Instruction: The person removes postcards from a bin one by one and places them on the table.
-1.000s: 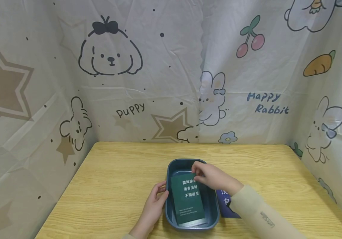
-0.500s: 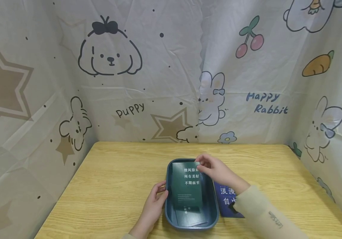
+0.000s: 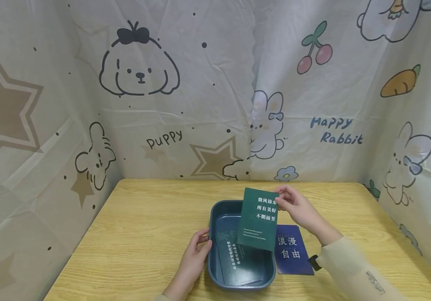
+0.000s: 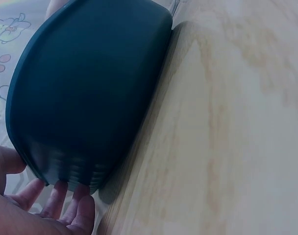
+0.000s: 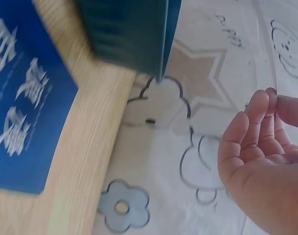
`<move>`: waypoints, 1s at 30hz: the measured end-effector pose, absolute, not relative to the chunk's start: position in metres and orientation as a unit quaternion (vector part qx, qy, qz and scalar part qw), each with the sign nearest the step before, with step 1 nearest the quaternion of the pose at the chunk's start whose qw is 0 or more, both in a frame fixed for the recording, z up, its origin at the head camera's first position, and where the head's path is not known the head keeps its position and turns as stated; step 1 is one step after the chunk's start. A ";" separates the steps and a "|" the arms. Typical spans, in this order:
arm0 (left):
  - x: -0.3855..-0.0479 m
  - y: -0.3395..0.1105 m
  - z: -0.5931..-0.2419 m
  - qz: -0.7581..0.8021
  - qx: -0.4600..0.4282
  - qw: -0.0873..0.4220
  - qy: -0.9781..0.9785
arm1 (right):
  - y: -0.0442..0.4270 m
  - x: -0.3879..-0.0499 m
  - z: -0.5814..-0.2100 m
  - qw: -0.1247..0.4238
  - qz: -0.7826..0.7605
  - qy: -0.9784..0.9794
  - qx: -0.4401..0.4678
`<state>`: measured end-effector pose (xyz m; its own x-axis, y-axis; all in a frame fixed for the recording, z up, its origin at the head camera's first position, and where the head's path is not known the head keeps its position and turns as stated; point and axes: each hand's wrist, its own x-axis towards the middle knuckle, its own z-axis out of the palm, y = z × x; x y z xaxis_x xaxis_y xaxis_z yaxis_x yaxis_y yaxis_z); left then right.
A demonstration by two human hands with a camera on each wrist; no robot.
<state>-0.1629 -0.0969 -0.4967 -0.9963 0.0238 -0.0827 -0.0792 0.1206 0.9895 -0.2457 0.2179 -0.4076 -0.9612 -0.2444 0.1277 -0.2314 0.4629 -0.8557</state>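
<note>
In the head view, my right hand [image 3: 294, 207] pinches a green booklet [image 3: 258, 221] with white lettering by its upper right corner. The booklet is tilted above the right side of a dark teal rectangular bin [image 3: 212, 267]. Another dark green booklet [image 3: 243, 267] lies inside the bin, partly covered by the raised one. My left hand [image 3: 196, 251] rests its fingertips against the bin's left outer wall, and the left wrist view shows the fingers [image 4: 56, 198] touching that wall. In the right wrist view, thumb and fingertips of my right hand [image 5: 266, 147] meet; the booklet is barely visible there.
A blue booklet [image 3: 294, 255] with white lettering lies flat on the wooden table [image 3: 144, 234], just right of the bin. A dark band [image 3: 315, 262] shows at the right sleeve's cuff. A printed cloth [image 3: 200, 104] hangs behind the table and along both sides.
My right hand has lifted the green booklet out of the bin, up and to the right. The booklet beneath and the blue one show more. My left hand has stayed still.
</note>
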 end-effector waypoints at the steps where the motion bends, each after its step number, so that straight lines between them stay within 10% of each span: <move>1: -0.163 -0.097 -0.497 0.662 -0.020 0.039 0.748 | 0.223 -0.245 -0.408 0.004 -0.494 0.859 -0.132; 30: -0.164 -0.097 -0.497 0.659 -0.036 0.054 0.749 | 0.291 -0.244 -0.441 0.110 -0.463 0.873 -0.104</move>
<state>-0.1638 -0.0972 -0.4970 -0.9914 0.0169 -0.1296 -0.1263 0.1287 0.9836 -0.2443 0.2915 -0.4406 -0.9542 -0.2836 -0.0956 -0.0801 0.5497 -0.8315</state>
